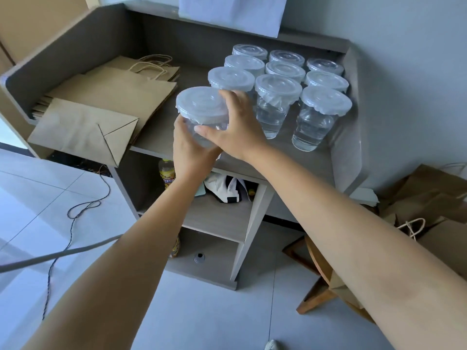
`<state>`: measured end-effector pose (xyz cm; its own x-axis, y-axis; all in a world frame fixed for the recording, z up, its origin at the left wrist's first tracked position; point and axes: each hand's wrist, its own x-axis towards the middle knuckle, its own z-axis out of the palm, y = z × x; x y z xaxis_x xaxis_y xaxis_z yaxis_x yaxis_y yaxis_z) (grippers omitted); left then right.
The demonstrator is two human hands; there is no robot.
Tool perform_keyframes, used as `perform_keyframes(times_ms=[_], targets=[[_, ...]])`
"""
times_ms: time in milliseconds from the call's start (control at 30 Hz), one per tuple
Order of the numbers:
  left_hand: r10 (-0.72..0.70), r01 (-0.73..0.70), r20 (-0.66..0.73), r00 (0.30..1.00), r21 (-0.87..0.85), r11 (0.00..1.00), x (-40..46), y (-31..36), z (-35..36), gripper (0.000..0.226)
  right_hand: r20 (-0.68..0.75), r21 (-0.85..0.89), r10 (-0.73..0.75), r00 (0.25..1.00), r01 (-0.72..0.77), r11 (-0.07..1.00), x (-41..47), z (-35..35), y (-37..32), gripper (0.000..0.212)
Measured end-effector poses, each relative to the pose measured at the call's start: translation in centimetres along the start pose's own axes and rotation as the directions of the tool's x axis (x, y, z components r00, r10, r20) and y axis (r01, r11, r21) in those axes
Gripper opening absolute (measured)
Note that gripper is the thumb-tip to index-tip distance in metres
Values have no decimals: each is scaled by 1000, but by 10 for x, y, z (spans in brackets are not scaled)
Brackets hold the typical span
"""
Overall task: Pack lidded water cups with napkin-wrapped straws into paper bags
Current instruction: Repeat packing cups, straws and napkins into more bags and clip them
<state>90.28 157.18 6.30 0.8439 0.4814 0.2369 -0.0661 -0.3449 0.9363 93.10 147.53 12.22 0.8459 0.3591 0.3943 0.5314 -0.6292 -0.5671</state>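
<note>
A person is standing at a gray desk (161, 137) and reaching out with both bare arms. The left hand (188, 147) is wrapping its fingers around the lower part of a clear cup (202, 114) with a white lid. The right hand (238, 127) is gripping the same cup from the 3 o'clock side, with its thumb across the front and its fingers curling behind the lid. The cup is sitting near the front edge of the desk top, and whether it is touching the desk or lifted a bit cannot be told.

At 1 o'clock from the held cup, more lidded cups (278, 89) are standing upright in rows, close together, with water in them. Thin white paper is peeking out under their lids.

At 9 o'clock from the held cup, flat brown paper bags (111, 92) are lying in a pile on the desk. One folded bag (80, 127) is lying on top at the front and hanging over the desk edge. String handles (151, 65) are showing at the back of the pile.

Under the desk top, a shelf (217, 218) is holding a yellow bottle (166, 173) and some cloth things. At 4 o'clock, near the floor, more brown bags (429, 198) are resting on a wooden stool (316, 269). A dark cord (73, 213) is lying across the floor tiles at 8 o'clock.
</note>
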Motion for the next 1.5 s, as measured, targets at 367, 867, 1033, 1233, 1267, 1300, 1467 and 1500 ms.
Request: perform_keyframes(times_ms=[367, 867, 1033, 1233, 1267, 1300, 1467, 1500], targets=[[97, -71, 206, 974, -131, 989, -89, 30, 41, 74, -171, 21, 140, 975, -138, 990, -92, -71, 21, 80], [181, -115, 569, 802, -150, 982, -221, 60, 151, 82, -257, -35, 461, 849, -485, 874, -243, -173, 94, 83], [154, -90, 615, 773, -135, 987, -255, 74, 192, 79, -248, -34, 501, 829, -524, 851, -274, -205, 131, 82], [121, -92, 618, 776, -79, 993, -284, 92, 244, 76, -178, -60, 498, 849, -515, 855, -296, -252, 176, 82], [116, -94, 619, 777, -67, 993, -288, 94, 253, 74, -139, -75, 492, 860, -504, 860, -298, -260, 184, 84], [112, -97, 623, 774, -58, 994, -291, 95, 259, 72, -84, -79, 490, 868, -496, 865, -300, -267, 190, 86], [120, -121, 661, 741, -44, 992, -302, 97, 293, 76, 125, -50, 501, 857, -499, 865, -300, -297, 226, 97], [127, -135, 675, 727, -41, 990, -302, 99, 300, 77, 117, -53, 502, 857, -500, 865, -299, -300, 234, 98]])
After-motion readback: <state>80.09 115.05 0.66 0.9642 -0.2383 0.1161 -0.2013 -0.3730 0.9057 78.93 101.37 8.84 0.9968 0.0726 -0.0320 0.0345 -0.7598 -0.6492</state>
